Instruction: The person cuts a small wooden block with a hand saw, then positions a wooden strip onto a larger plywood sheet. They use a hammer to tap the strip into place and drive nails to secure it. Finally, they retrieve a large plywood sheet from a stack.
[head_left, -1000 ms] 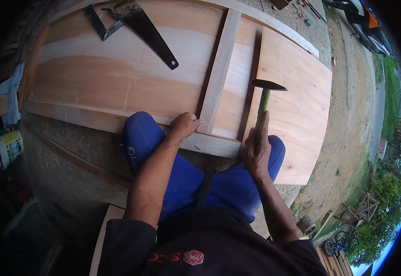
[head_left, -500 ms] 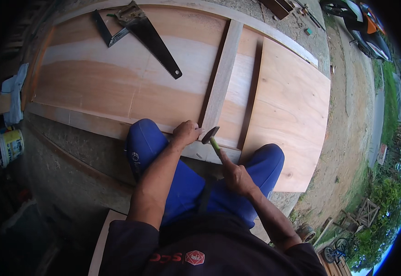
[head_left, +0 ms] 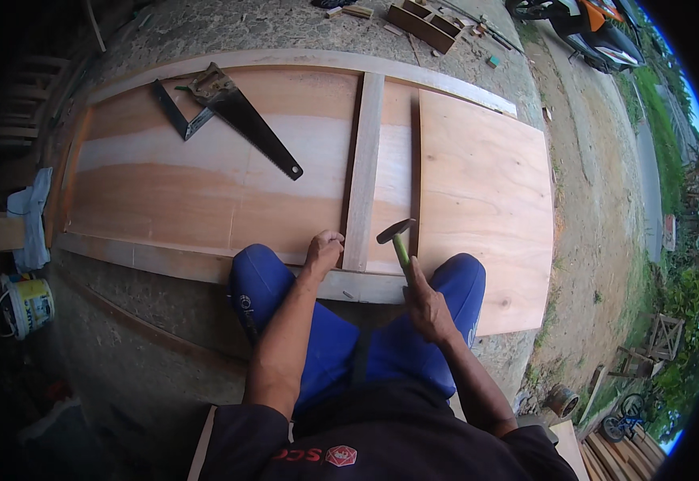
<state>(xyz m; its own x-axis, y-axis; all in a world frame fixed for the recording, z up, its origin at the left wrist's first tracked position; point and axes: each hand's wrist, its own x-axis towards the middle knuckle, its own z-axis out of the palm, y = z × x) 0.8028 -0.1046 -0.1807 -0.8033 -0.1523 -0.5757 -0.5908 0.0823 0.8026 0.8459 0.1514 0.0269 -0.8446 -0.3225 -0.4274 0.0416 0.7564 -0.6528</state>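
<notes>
My right hand point(head_left: 429, 311) grips a hammer point(head_left: 401, 250) by its green handle. The dark head is held over the frame, just right of the pale wooden crosspiece point(head_left: 363, 176). Just left of that crosspiece's near end, my left hand point(head_left: 324, 252) is closed, its fingertips pressed together. Whatever they may hold is too small to make out. Both hands are above a large wooden panel point(head_left: 181, 192) with a raised border frame, which lies flat before my knees. A loose plywood sheet point(head_left: 485, 200) covers its right end.
A handsaw point(head_left: 249, 128) and a metal try square point(head_left: 179, 114) lie on the panel's far left part. Beyond it is a wooden tray point(head_left: 425, 26) on the concrete. A paint bucket point(head_left: 25, 306) stands at left, a motorcycle point(head_left: 594, 36) at the far right.
The hammer has moved up and away from the crosspiece's near joint. My left hand has shifted from that joint to the crosspiece's left side. The whole view has tilted, showing more ground beyond the panel.
</notes>
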